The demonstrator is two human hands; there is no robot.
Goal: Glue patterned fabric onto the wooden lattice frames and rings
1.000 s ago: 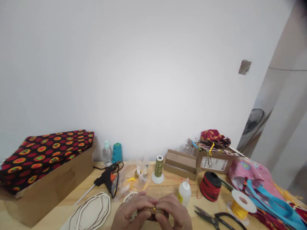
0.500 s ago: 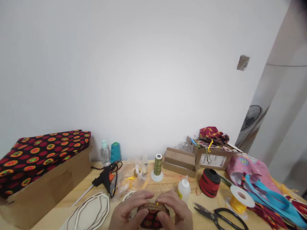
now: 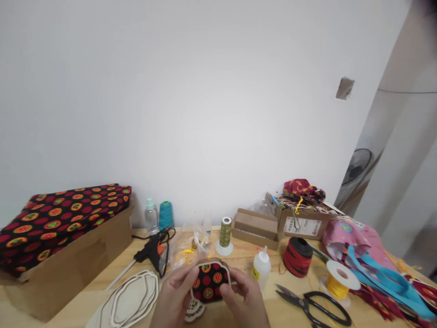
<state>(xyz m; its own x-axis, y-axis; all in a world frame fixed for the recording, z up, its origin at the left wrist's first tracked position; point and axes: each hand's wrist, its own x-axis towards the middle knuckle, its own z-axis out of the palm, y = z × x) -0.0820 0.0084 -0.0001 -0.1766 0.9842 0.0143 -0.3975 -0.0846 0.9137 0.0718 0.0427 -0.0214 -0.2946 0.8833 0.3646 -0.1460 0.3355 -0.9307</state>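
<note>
A small rounded wooden frame (image 3: 209,283), filled with black cloth printed in red, orange and green circles, is held upright with its patterned face toward me. My left hand (image 3: 173,294) grips its left side, thumb on the front edge. My right hand (image 3: 245,296) holds the right side, with the thumb pressed on the cloth near the lower right. The fingers behind the frame are partly hidden. Below it, a cut-out lattice wooden piece (image 3: 195,310) lies on the table, partly covered by my left hand.
Pale wooden outlines (image 3: 134,298) and a glue gun (image 3: 150,253) lie left. A white squeeze bottle (image 3: 261,266), red thread spool (image 3: 297,257), black-handled scissors (image 3: 309,304) and yellow thread spool (image 3: 337,282) are right. Behind stand a green thread cone (image 3: 225,234) and cardboard box (image 3: 256,230).
The frame has tipped up from nearly edge-on, so its patterned face now shows. Both hands have shifted their grip to its sides. The lattice piece below is now uncovered at a different part.
</note>
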